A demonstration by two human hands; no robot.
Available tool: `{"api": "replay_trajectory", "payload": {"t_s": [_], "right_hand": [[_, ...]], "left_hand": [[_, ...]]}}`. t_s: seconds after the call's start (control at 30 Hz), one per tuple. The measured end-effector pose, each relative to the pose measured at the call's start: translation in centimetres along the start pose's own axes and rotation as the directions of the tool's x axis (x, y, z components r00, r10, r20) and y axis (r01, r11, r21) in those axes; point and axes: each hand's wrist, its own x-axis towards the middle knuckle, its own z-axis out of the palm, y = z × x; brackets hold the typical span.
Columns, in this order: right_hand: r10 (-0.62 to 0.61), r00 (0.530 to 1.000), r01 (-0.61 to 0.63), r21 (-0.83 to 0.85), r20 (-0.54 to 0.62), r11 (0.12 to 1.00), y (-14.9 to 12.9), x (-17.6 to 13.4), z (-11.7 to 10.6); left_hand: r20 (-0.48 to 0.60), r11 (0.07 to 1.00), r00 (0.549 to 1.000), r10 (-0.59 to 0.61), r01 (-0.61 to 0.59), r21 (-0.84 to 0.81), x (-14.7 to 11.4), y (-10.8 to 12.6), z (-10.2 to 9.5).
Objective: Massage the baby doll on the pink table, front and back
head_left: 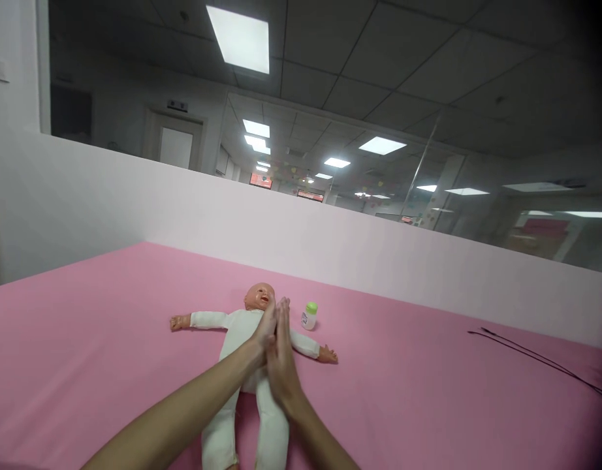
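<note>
A baby doll (239, 334) in a white cloth body lies on its back with both arms spread. My left hand (265, 328) and my right hand (282, 363) are raised over the doll's chest, palms pressed against each other. The fingers of both hands are straight and point up and away from me. Nothing shows between the palms. Part of the doll's head and one shoulder are hidden behind my hands. To the right of my fingers stands a small clear bottle (309, 319) with a green cap, upright and untouched.
The doll lies on a pink-covered table (403, 391). Two thin black cords (531, 356) lie at the right. A low white wall (301, 232) with glass above it closes off the far side.
</note>
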Motion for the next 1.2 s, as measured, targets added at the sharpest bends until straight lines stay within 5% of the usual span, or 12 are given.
{"api": "replay_trajectory", "payload": {"t_s": [0.07,0.23,0.33,0.43,0.53,0.63,0.77,0.9,1.07,1.2], "right_hand": [[-0.027,1.0,0.027,0.014,0.008,1.0,-1.3,0.3,0.4],[0.122,0.992,-0.122,0.029,-0.01,0.992,0.0,2.3,-0.8],[0.161,0.973,-0.159,-0.024,0.167,0.987,2.1,0.8,-0.5],[0.12,0.923,-0.105,-0.062,0.366,0.993,3.0,-1.1,0.6],[0.088,0.874,-0.055,-0.082,0.479,0.995,2.9,-1.1,1.2],[0.082,0.864,-0.043,-0.089,0.497,0.995,3.0,0.5,1.6],[0.235,0.913,-0.209,-0.113,0.334,0.971,5.0,1.7,2.9],[0.362,0.893,-0.347,-0.105,0.265,0.932,7.0,0.9,3.2],[0.347,0.836,-0.297,-0.182,0.425,0.937,4.5,-0.8,0.3],[0.262,0.762,-0.212,-0.153,0.592,0.965,1.1,-1.2,-1.3]], "left_hand": [[-0.014,0.994,1.0,-0.004,0.006,0.112,-1.4,0.0,-0.4],[0.047,0.996,0.995,0.086,-0.087,0.019,-3.3,0.3,-4.0],[-0.067,0.95,0.982,0.176,-0.152,0.273,-3.8,-0.6,-7.9],[0.001,0.799,0.982,0.187,-0.153,0.582,-4.0,-3.2,-10.1],[0.065,0.619,0.988,0.142,-0.14,0.773,-3.8,-5.5,-10.1],[0.032,0.545,0.997,0.07,-0.065,0.836,-2.6,-5.9,-9.6],[-0.059,0.561,0.997,0.039,0.027,0.827,-0.3,-6.1,-10.7],[-0.123,0.602,0.992,0.015,0.089,0.794,-0.3,-7.5,-12.8],[-0.016,0.614,0.997,-0.075,0.059,0.787,-4.1,-6.7,-14.3],[0.133,0.598,0.984,-0.12,-0.035,0.801,-6.2,-4.7,-13.2]]}}
